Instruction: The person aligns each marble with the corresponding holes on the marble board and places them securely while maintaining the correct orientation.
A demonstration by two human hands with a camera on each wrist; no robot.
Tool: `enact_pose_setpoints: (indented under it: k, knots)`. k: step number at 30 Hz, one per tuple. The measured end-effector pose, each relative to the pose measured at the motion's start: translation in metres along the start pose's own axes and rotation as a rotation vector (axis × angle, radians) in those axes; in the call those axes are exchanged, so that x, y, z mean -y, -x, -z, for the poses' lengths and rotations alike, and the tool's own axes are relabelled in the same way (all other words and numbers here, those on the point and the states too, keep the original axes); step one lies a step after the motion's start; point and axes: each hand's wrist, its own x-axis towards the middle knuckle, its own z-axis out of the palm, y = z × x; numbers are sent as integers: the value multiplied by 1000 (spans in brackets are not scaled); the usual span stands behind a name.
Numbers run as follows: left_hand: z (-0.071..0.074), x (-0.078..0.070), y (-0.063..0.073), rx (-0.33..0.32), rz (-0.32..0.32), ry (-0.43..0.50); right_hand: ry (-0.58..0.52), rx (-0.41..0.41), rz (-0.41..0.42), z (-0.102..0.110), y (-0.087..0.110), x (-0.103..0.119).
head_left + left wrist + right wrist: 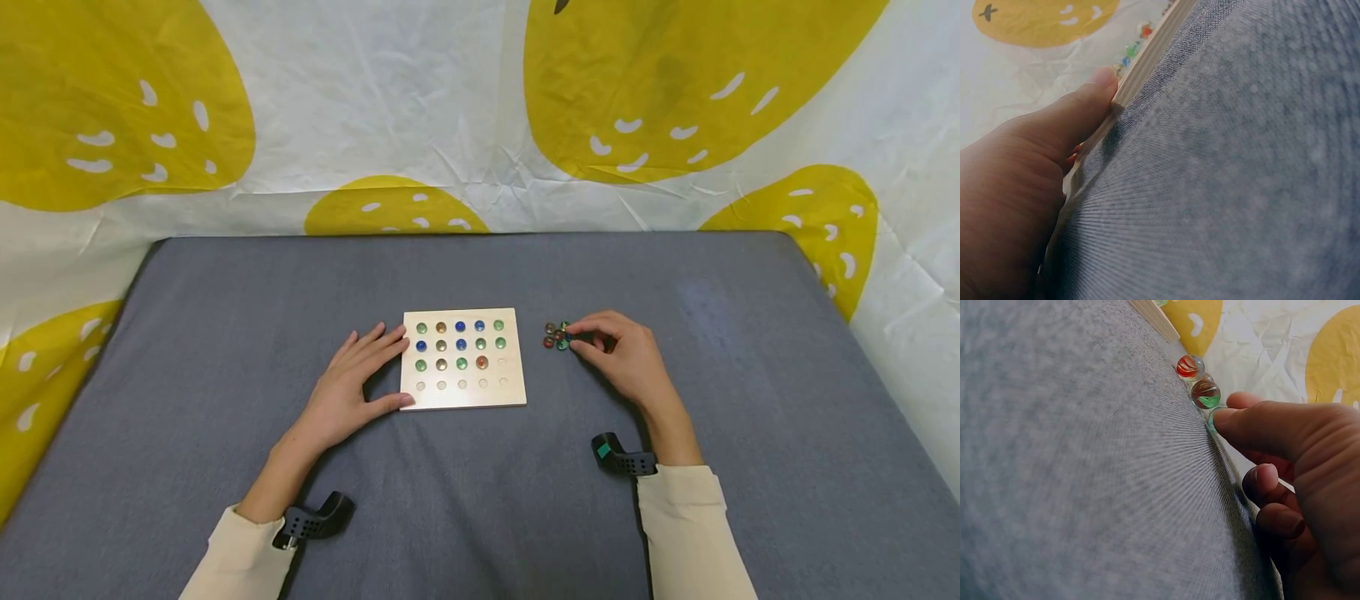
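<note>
A pale wooden board [465, 399] lies flat on the grey cloth, with glass marbles [461, 344] in blue, green, amber and red filling most of its hollows. Bare hollows show along the near row and at the right end of the row behind it. My left hand [341, 392] rests at the board's left edge, fingers extended and thumb at the near corner. Right of the board sits a small cluster of loose marbles [550, 342]. There my right hand [630, 358] pinches a clear greenish marble [1212, 419] between thumb and forefinger, beside a red-streaked marble [1190, 366] and a brown-green one [1205, 394].
Grey cloth [450, 517] covers the table, slightly creased near the front. Behind its far edge hangs a white curtain [375, 92] with large yellow shapes. A black camera band [318, 518] is on the left wrist, another [622, 457] on the right.
</note>
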Motion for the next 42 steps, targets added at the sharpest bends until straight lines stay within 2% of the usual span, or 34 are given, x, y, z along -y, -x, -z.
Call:
enact_pose_setpoints:
  k: [14,26,42]
  knots:
    - [0,0,0,-3,-2,-6,20,25,-42,2,1,2]
    - [1,0,-1,-3,0,-2,17,22,-45,2,0,3]
    - [0,0,-1,-1,1,-3,-18,22,-67,3,0,5]
